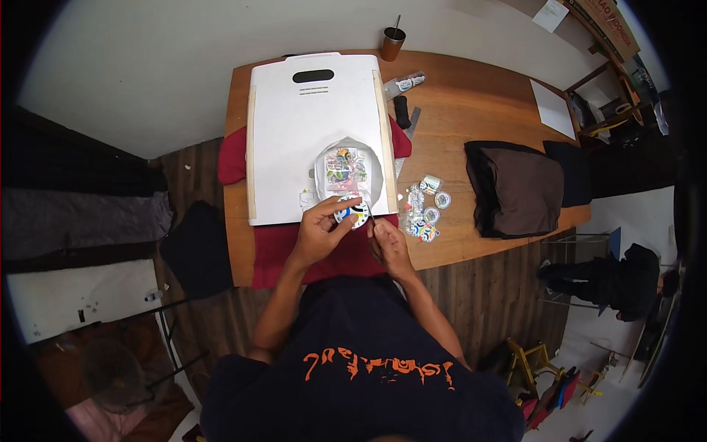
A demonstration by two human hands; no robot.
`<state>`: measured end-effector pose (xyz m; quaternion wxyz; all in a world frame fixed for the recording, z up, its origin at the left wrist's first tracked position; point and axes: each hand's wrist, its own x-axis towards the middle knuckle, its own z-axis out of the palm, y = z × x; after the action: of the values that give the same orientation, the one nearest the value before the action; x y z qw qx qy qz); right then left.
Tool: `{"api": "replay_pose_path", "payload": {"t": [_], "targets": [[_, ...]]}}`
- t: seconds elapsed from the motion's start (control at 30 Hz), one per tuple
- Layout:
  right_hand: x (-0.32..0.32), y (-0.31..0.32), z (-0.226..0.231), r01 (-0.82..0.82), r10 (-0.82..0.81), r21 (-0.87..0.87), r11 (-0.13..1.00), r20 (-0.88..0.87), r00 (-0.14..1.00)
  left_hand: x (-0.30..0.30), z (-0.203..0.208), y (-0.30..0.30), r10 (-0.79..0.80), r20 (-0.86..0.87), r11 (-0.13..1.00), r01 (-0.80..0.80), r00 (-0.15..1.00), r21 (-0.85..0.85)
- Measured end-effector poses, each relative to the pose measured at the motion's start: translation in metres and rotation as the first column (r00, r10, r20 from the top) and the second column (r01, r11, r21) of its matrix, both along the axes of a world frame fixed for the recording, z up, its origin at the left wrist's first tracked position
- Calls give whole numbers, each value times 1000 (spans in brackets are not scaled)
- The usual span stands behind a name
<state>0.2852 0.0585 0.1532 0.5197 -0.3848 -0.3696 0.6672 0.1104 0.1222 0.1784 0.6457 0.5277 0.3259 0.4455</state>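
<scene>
At the left, a dark red cloth (pixel 233 156) shows out from under the landmark, a flat white board (pixel 287 136) with a dark oval slot at its far end; the board lies on the brown wooden surface (pixel 456 103). Over the board's near edge, the left hand (pixel 320 233) has its grip closed, thumb and fingers pinching a round white disc with blue, yellow and black print (pixel 359 214). A loose pinch could let the disc turn or drop onto the cloth.

On the board's near half, just beyond the disc, a pale, round-edged plastic holder (pixel 376 174) has small colourful printed pieces (pixel 342 166) in it; whether it is bag or tray, I cannot tell. A knock from a knuckle could shift those pieces.

At the board's near right corner, the right hand (pixel 390 245) has its grip nearly closed around a thin dark tool (pixel 371 220). Its tip is close to the left fingers, so a slip could nick a finger or mar the disc.

Beyond the board's far right corner, a brown tapered cup (pixel 392 48) holds a thin straw or stick (pixel 398 22). Right of the board lie white printed rolls and cut-outs (pixel 423 230), and, farther off, folded brown and black fabric (pixel 526 188).
</scene>
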Motion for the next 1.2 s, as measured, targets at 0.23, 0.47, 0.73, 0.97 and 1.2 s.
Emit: {"api": "replay_pose_path", "payload": {"t": [0.23, 0.47, 0.73, 0.97, 1.2], "targets": [[2, -1, -10, -6, 6, -11, 1000, -16, 1000, 1, 1, 0, -10, 1, 1000, 10, 1000, 4], [2, 0, -7, -8, 8, -12, 1000, -6, 1000, 0, -1, 0, -18, 4, 1000, 18, 1000, 1], [3, 1, -7, -2, 2, 5, 1000, -10, 1000, 5, 3, -3, 65, 29, 998, -65, 997, -1], [1, 1, 0, 2, -2, 15, 1000, -9, 1000, 3, 1, -2, 47, 46, 999, -46, 998, -8], [2, -1, -8, 2, -2, -13, 1000, -25, 1000, 5, 4, -1, 51, 35, 999, -52, 998, 16]]}}
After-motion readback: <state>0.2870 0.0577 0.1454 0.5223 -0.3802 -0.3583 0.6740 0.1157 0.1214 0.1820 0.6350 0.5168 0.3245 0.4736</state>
